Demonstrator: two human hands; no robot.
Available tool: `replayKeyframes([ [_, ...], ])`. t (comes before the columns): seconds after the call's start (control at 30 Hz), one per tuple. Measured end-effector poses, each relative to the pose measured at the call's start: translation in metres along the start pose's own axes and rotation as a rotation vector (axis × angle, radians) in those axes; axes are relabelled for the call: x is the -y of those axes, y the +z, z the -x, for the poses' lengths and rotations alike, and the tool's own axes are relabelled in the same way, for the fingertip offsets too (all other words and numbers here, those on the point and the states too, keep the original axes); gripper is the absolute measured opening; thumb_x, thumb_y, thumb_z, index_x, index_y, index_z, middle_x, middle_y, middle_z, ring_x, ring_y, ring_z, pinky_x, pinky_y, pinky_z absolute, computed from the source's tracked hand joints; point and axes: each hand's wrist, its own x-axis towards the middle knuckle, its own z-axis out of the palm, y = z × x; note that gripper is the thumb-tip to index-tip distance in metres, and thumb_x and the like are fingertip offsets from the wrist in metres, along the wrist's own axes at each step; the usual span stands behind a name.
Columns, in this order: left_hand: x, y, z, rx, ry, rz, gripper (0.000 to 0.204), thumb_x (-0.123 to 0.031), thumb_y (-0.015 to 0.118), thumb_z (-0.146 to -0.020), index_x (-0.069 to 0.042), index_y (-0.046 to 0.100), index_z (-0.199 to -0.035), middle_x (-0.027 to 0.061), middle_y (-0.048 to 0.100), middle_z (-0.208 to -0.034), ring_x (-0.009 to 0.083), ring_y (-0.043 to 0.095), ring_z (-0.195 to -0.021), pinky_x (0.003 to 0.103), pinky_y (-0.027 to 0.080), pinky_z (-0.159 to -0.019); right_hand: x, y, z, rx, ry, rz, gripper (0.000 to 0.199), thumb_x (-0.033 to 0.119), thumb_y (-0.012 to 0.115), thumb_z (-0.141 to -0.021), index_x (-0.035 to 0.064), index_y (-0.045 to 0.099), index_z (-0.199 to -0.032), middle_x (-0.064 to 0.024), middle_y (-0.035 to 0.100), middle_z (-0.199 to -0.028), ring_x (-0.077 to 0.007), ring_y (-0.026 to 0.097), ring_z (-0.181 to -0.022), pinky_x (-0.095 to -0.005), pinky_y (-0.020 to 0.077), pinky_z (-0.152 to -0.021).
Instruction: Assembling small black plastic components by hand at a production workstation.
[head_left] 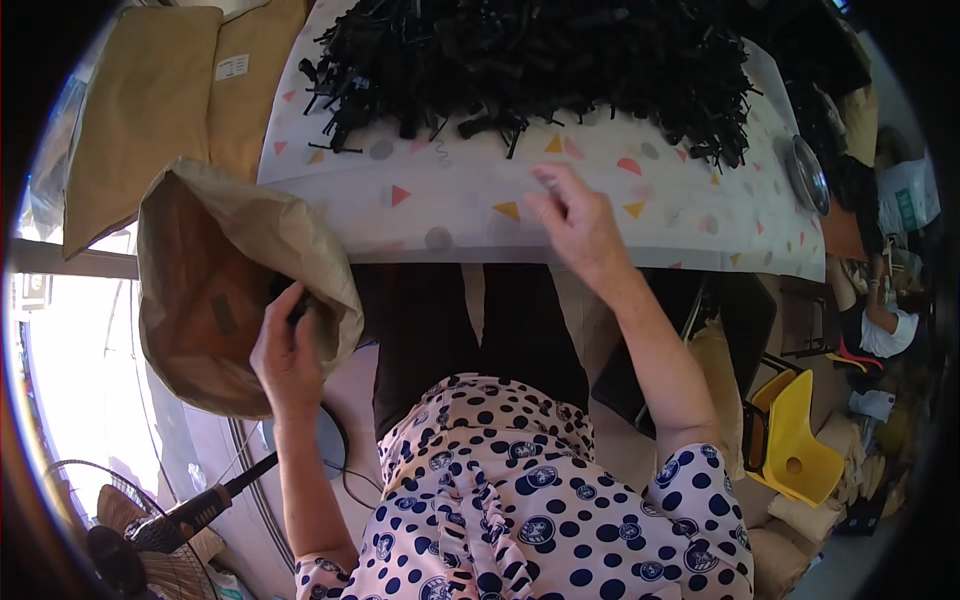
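Head view, looking down. Surface: a table (700, 225) under a white cloth printed with coloured triangles and dots; its near edge runs across the middle of the frame, above the person's lap. Far half of the cloth: a large heap of black plastic parts (540, 60), loose pieces straggling toward the bare strip in front.

Right hand (575, 225): hovering over the bare strip near the table edge, fingers loosely spread, holding nothing that can be seen; heap well apart from it.

Left hand (288, 355): off the table's left corner, at the mouth of an open brown paper sack (180, 290), fingers curled over the rim, with something dark under them; whether they grip a part cannot be told.

Open room: the bare cloth strip between heap and edge; the gap between sack and table corner is narrow.

Surroundings: folded brown sacks (150, 110) beyond the open one, at left; an electric fan (150, 540) at lower left; a yellow plastic chair (800, 440) at lower right; a round metal lid (808, 172) at the table's right end; another person (880, 330) seated at far right.
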Motion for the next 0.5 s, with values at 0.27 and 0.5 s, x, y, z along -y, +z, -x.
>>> replayKeyframes([
  [0.27, -0.007, -0.004, -0.013, -0.022, 0.058, -0.513, 0.03, 0.0, 0.056, -0.085, -0.005, 0.059, -0.114, 0.0158, 0.055, -0.121, 0.034, 0.054, -0.109, 0.037, 0.043, -0.093, -0.076, -0.015, -0.085, -0.208, -0.055, 0.566, 0.025, 0.025, 0.062, -0.087, 0.005, 0.059, -0.101, -0.0137, 0.062, -0.066, -0.0315, 0.063, -0.064, -0.0403, 0.0476, -0.055],
  [0.5, -0.052, 0.055, -0.024, 0.227, 0.121, -0.114, 0.026, 0.005, 0.06, -0.082, -0.004, 0.06, -0.107, 0.0118, 0.06, -0.11, 0.0204, 0.061, -0.089, 0.026, 0.048, -0.071, -0.077, -0.046, -0.07, -0.17, 0.002, 0.387, 0.02, 0.024, 0.059, -0.09, 0.0044, 0.06, -0.086, -0.0087, 0.055, -0.061, -0.0207, 0.054, -0.054, -0.0341, 0.043, -0.051],
])
